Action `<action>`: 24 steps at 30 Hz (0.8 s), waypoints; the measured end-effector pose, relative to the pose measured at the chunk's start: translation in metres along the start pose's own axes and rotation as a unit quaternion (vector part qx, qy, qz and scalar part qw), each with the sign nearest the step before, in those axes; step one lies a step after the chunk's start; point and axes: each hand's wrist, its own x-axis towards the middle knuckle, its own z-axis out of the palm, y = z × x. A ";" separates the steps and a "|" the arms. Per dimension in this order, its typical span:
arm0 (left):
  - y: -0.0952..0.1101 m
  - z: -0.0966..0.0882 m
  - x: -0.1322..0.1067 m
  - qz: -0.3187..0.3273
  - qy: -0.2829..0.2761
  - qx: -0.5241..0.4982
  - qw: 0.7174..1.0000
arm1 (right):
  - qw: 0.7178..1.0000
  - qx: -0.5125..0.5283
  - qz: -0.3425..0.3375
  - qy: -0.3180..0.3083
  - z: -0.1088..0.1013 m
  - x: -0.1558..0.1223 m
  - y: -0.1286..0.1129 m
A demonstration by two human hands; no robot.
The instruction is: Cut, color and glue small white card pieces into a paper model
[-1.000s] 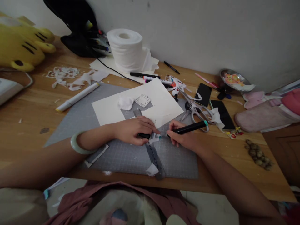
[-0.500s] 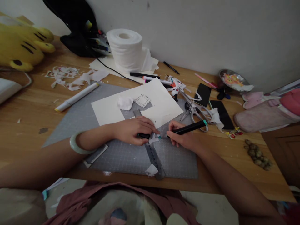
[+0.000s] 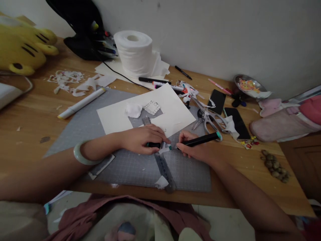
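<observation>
My right hand (image 3: 190,145) grips a black marker (image 3: 200,140) with a teal end, its tip pointing left toward a small cut paper piece (image 3: 164,149). A teal patch colours that piece's right edge. My left hand (image 3: 144,140) lies over a metal ruler (image 3: 164,169), its fingertips on the paper piece. Under its curled fingers sits a black marker cap (image 3: 153,145). Behind the hands, a white paper sheet (image 3: 112,117) bears a white crumpled wad (image 3: 133,110) and a small diamond-shaped drawing (image 3: 151,107). A paper scrap (image 3: 162,182) rests on the ruler's near end.
A grey cutting mat (image 3: 193,174) lies beneath the work. Scissors (image 3: 212,120), two phones (image 3: 237,124) and a metal bowl (image 3: 250,87) are at right. Behind stand a paper roll (image 3: 134,53) and several markers (image 3: 152,80). A white marker (image 3: 81,103) and paper shreds (image 3: 66,80) lie left.
My right hand and the marker have shifted slightly left, nearer the paper piece. My left hand stays in place.
</observation>
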 end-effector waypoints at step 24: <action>-0.002 0.003 -0.002 -0.003 -0.003 0.005 1.000 | 0.970 -0.009 -0.217 0.114 0.015 -0.002 0.012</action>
